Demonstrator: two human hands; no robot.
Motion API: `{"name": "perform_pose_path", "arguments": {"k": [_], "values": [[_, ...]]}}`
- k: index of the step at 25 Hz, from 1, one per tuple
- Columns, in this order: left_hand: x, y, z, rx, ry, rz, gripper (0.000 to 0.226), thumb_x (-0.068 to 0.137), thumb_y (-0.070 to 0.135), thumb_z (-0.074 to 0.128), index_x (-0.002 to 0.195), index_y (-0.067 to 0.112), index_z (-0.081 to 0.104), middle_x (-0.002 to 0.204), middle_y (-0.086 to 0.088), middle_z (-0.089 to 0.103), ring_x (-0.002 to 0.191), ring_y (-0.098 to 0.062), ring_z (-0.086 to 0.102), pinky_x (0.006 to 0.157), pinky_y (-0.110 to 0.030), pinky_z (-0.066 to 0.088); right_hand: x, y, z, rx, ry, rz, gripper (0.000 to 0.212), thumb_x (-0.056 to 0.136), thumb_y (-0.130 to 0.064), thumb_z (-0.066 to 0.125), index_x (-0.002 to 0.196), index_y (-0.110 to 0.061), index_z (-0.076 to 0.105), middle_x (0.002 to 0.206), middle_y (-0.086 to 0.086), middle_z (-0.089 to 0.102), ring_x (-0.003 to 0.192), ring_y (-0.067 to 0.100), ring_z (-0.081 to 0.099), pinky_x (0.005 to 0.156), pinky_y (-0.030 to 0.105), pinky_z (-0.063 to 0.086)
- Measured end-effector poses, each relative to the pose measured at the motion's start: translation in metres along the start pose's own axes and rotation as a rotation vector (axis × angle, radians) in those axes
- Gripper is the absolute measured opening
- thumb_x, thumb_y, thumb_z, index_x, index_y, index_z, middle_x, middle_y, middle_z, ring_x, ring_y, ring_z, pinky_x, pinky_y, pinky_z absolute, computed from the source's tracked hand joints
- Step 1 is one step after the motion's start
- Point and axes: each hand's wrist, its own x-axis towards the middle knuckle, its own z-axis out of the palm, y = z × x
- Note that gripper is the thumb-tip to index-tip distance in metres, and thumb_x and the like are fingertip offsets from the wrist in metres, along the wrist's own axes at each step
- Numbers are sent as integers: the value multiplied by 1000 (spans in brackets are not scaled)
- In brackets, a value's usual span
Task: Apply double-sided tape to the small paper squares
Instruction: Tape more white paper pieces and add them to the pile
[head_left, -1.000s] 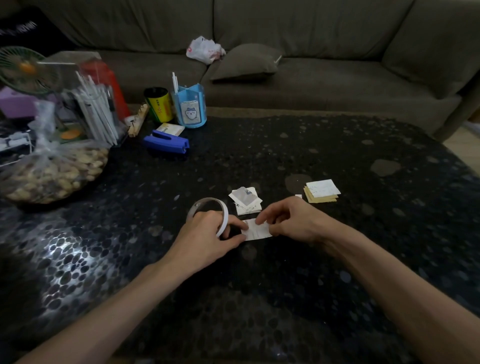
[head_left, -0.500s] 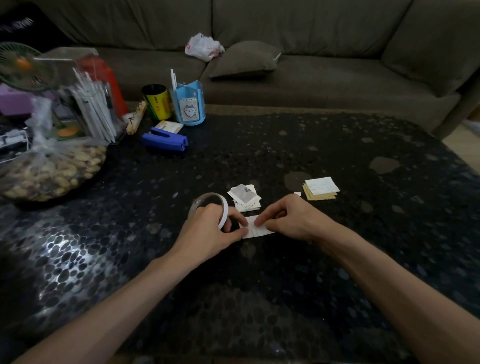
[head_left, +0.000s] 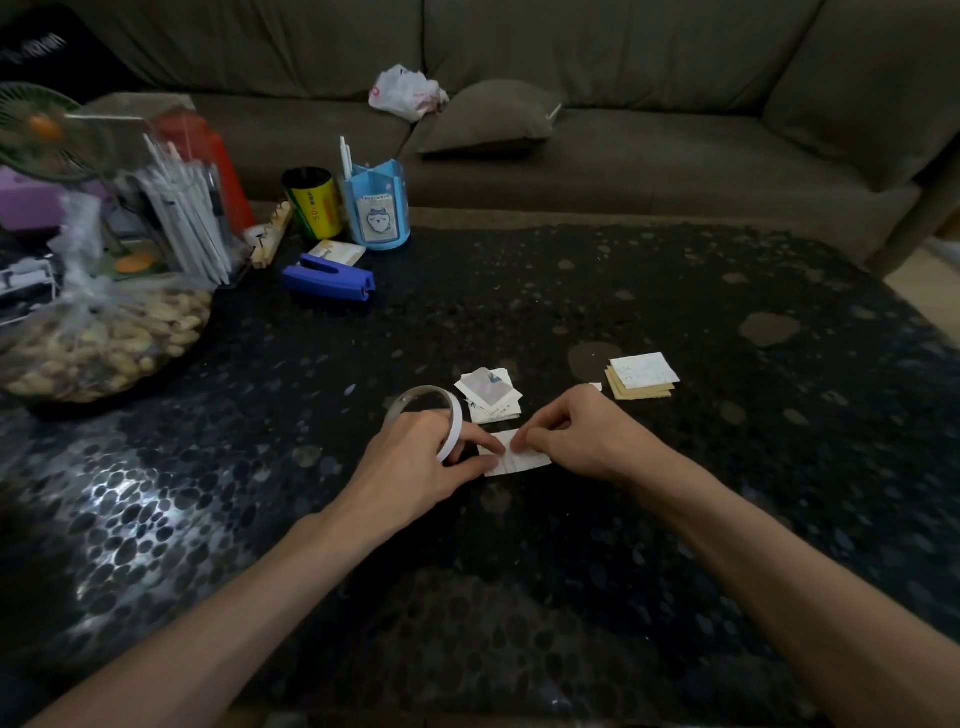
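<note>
Partly hidden paper square in R hand pinch, tape roll half-covered by gripping L hand

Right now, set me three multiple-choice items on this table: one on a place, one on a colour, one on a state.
1. The blue stapler lies:
A. on the sofa
B. on the floor
C. on the table, in front of the blue pen holder

2. The can left of the pen holder is mostly:
A. yellow
B. red
C. white

3. The left hand:
A. lies flat and empty
B. holds the tape roll
C. grips the stapler

Answers: 1 C, it lies just nearer the camera than the holder; 2 A, its wall is yellow under a dark rim; 3 B, the roll's ring rises from its grip while the right hand pinches at the paper square.
</note>
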Motion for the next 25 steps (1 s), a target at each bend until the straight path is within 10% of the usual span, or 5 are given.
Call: {"name": "perform_pose_path", "arguments": {"k": [6, 25], "values": [[2, -1, -4, 148, -33, 60, 20, 95, 48, 68, 114, 50, 73, 84, 21, 56, 81, 4, 51, 70, -23, 41, 1, 3, -5, 7, -7, 19, 10, 94, -34, 76, 100, -30, 84, 103, -10, 75, 96, 4, 64, 86, 25, 47], [4, -2, -4, 209, -61, 74, 25, 97, 50, 63, 122, 49, 69, 109, 19, 62, 97, 1, 52, 74, -23, 40, 5, 0, 5, -49, 101, 1, 16, 86, -38, 84, 74, -32, 75, 81, -10, 72, 79, 3, 65, 63, 17, 47]]}}
